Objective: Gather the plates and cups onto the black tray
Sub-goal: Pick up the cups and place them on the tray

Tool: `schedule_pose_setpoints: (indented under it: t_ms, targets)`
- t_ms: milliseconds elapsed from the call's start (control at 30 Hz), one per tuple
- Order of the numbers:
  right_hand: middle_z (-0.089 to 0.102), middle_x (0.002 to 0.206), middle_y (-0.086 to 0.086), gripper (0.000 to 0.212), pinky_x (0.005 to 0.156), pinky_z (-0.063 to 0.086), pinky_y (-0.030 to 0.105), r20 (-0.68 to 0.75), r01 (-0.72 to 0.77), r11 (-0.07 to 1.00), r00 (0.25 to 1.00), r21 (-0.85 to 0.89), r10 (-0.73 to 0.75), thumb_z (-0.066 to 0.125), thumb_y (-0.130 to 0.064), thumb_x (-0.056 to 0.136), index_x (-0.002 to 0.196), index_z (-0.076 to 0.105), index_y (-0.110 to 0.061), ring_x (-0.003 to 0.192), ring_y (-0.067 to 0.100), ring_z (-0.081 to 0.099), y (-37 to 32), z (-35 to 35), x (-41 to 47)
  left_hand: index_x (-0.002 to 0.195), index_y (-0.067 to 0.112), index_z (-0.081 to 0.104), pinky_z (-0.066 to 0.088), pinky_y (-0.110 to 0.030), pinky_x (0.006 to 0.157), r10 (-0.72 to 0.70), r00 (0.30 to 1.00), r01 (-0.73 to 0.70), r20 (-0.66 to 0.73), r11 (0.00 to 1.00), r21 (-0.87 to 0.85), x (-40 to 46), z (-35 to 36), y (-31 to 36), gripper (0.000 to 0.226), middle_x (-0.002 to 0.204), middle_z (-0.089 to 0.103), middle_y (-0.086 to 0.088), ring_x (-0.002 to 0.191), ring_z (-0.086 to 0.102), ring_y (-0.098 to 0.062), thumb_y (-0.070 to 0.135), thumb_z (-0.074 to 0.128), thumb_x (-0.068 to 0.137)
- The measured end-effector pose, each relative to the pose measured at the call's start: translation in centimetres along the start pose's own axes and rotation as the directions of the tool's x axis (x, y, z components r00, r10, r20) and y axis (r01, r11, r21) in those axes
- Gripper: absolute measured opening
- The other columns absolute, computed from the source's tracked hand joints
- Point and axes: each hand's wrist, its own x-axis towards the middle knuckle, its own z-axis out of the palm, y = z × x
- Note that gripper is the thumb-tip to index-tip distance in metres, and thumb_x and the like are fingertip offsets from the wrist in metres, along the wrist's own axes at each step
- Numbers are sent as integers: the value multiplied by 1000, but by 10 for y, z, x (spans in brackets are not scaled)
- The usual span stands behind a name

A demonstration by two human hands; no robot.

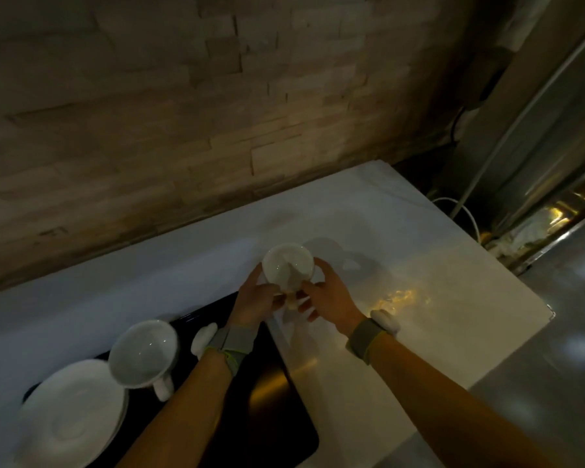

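A white cup is held between both hands above the white counter, just beyond the far right corner of the black tray, its open mouth tipped toward the camera so the glossy inside shows. The left hand cups its left and lower side with fingers wrapped around the wall, and the right hand closes on its right side and underside, thumb and fingers pinching near the base; both hands are clamped on the cup, with their fingertips close together beneath it. Whether the cup's handle is inside the grip cannot be told. Each wrist wears a grey band with a small white puck on it. On the tray, near and to the left, a second white cup stands upright with its handle pointing toward the viewer, its rim overlapping the edge of a stack of white plates that fills the tray's near left part. The left forearm crosses over the tray's bare, shiny middle. The counter runs left and far to a rough brick wall, and a soft shadow of the cup falls on the counter just to the right of the hands. Beyond the counter's right edge lie a grey floor, a white cable and a tall metal surface.
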Motion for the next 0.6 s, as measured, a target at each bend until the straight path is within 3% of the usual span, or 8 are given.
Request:
schedule_pose_setpoints:
  t_ms: [167,333,467,600]
  targets:
    - [75,91,18,57,44,54,32,47,59,997,997,-44,-57,58,-24,95,143,28,-32,59,24,68,-14,26,-22,135,22,49,57,-42,90,59,998,-59,-1,998,-23,-31,-33,0,54,122,65,-14,106,66,-31,1,58,86]
    - [74,89,14,57,49,56,30,141,92,984,988,-153,-70,60,-27,94,143,31,-31,67,22,71,-14,68,-43,127,26,54,56,-45,95,79,993,-80,-90,997,-15,-69,-78,-15,46,114,71,-14,104,68,-32,5,59,86]
    - [71,103,9,52,53,61,36,178,116,976,981,-183,-83,58,-27,94,141,35,-33,65,20,73,-1,96,-53,133,23,49,56,-49,94,35,989,-33,-146,999,17,-83,-104,-29,48,120,66,-13,106,66,-32,7,53,87]
    - [71,95,6,50,51,60,35,197,132,967,976,-217,-89,57,-25,95,141,37,-31,63,21,72,7,110,-56,133,23,47,56,-49,92,-19,986,23,-168,1000,21,-87,-118,-35,48,123,61,-16,109,62,-37,5,48,88]
